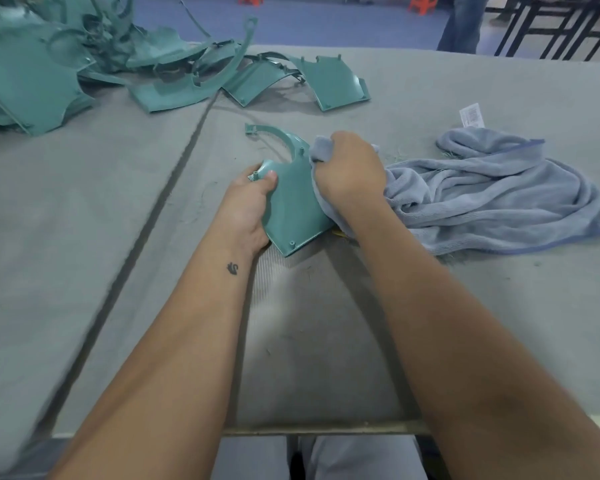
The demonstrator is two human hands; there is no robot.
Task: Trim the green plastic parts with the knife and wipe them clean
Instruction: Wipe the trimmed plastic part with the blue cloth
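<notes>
A curved green plastic part (293, 202) stands tilted on the grey table (465, 323) in front of me. My left hand (248, 206) grips its left edge, thumb on top near a small peg. My right hand (349, 166) clutches a bunched fold of a grey-blue towel (492, 202) and presses it against the part's right side. The rest of the towel lies crumpled to the right. A thin curved arm of the part sticks out toward the far left. No knife is in view.
A pile of several green plastic parts (84, 57) covers the far left of the table, with two curved panels (336, 81) lying nearer the middle. A dark seam (174, 174) runs along the table. A person's legs (465, 22) and black frames stand beyond the far edge.
</notes>
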